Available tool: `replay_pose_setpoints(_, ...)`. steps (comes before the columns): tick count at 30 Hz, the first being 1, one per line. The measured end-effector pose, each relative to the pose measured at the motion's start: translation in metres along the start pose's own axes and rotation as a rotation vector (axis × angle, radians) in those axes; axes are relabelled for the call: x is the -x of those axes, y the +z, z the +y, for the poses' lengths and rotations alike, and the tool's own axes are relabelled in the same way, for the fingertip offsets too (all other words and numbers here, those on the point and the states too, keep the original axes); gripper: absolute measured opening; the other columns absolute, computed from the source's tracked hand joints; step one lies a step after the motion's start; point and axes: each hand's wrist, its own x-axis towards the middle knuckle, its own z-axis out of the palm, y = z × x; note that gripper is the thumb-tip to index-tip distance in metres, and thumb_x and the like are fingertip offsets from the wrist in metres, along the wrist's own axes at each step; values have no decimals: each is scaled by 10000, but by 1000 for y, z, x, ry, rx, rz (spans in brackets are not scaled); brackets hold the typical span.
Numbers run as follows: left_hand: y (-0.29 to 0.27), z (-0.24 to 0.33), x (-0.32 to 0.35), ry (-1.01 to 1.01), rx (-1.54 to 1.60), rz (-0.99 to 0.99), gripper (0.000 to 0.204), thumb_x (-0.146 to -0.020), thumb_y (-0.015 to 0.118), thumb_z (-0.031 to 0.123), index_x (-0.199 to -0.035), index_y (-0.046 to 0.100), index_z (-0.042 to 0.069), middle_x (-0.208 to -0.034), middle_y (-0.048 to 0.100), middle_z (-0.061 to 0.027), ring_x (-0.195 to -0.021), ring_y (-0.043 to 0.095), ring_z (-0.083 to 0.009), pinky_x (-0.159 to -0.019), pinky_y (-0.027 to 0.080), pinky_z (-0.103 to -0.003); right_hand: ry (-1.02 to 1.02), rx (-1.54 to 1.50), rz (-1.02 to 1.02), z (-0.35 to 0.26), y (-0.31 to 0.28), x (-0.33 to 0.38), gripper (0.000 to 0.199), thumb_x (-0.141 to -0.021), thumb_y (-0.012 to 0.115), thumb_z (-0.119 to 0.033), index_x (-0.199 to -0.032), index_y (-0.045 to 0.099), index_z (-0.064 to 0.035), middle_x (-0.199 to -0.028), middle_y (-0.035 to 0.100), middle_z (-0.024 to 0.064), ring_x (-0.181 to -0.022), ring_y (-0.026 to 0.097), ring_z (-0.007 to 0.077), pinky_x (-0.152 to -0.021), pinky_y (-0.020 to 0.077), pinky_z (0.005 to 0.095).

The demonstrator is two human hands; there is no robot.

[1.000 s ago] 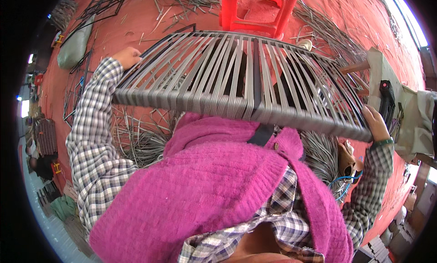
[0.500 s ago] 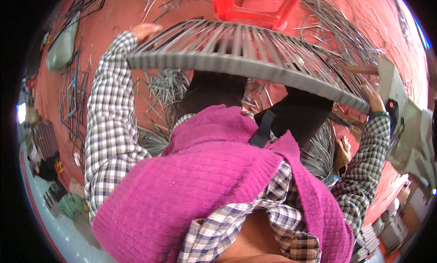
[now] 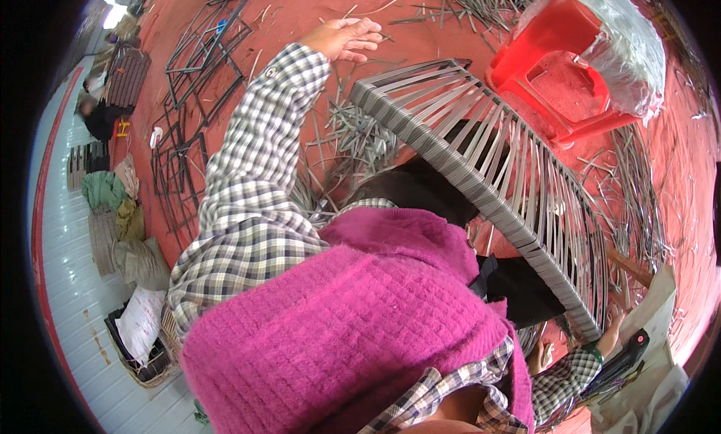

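Across my lap slants a dark frame wound with flat grey plastic strips (image 3: 481,186); one long side is tightly wrapped and loose-spaced strips run across its open middle. My left hand (image 3: 349,38) is off the frame, past its far left end, stretched flat with fingers extended and nothing in it. At the frame's near right end, my right hand (image 3: 612,329) holds the wrapped edge, its fingers partly hidden by the frame.
A red plastic stool (image 3: 552,66) with clear plastic over it stands beyond the frame. Loose grey strips (image 3: 368,137) lie heaped on the red floor. Bare dark metal frames (image 3: 199,66) lie at left. A tool pouch with scissors-like handles (image 3: 638,340) hangs near my right hand.
My left hand has let go of the frame's left end and swung out, opening. My view has turned left, so the frame now appears tilted down to the right.
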Motion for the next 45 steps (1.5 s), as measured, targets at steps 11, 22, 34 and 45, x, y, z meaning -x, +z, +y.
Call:
replay_pose_setpoints(11,184,16,71,1096,-772,203,514,-948,369,443,-1183,551,23,-1237,554,-132,-1187,468,-322,-1003,320,-443,35,-441,244,25,65,86,632,-937,304,-536,-1249,459,-9,-1122,578,142,-966,593,253,-794,492,379)
replay_pose_setpoints(22,236,15,169,1220,-1148,-175,489,-926,450,429,-1195,543,32,-1074,605,-147,-956,582,-322,-814,446,-387,773,-1277,62,393,195,438,365,-923,446,-348,-1128,582,-78,-907,624,83,-728,588,202,-597,491,344)
replay_pose_setpoints(34,245,-5,167,1125,-1182,28,698,-954,202,531,-1068,596,-34,-957,639,-154,-836,625,-268,-722,479,-347,794,609,23,440,119,364,484,-880,421,-83,-1329,370,-260,-1423,302,31,-1217,421,276,-984,407,414)
replay_pose_setpoints(45,279,-8,195,1113,-1173,87,382,-893,401,390,-941,642,98,-890,644,-92,-820,605,-275,-722,438,-377,504,802,-135,455,10,225,378,-911,380,-158,-1287,406,-182,-1256,389,60,-1088,445,246,-913,400,355)
